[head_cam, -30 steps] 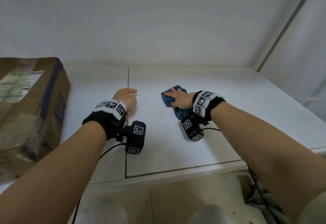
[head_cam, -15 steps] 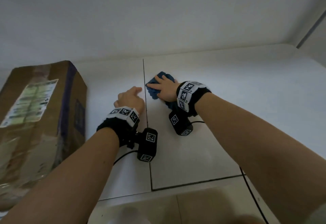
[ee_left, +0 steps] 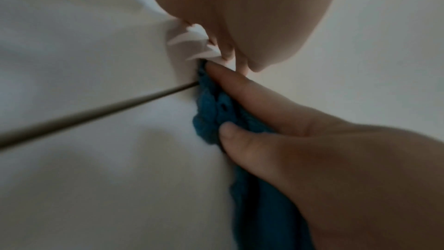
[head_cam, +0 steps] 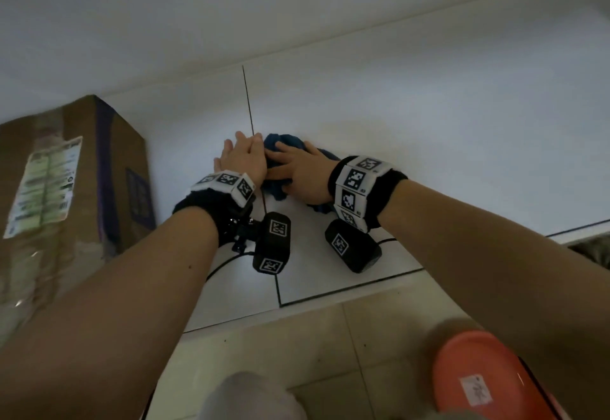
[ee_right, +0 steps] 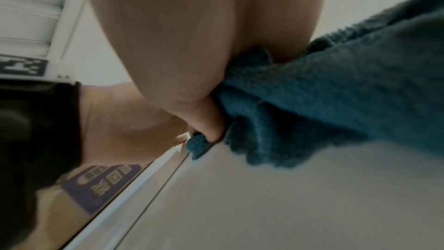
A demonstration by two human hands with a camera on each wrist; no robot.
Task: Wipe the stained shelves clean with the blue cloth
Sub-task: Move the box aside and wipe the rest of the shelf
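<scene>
Wiping in progress at the shelf seam.
Right hand (head_cam: 298, 168) presses the blue cloth (head_cam: 284, 145) flat with spread fingers on the white shelf (head_cam: 429, 142); left hand (head_cam: 242, 158), fingers together, rests alongside. Recommend firm, even, overlapping strokes across the seam (head_cam: 248, 102).

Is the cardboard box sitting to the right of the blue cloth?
No, the cardboard box stands at the far left of the shelf, left of the blue cloth.

Both forearms extended forward, wrists banded; left hand (head_cam: 242, 158) flat, fingers straight; right hand (head_cam: 302, 172) beside it, fingers spread, pressing down.
</scene>
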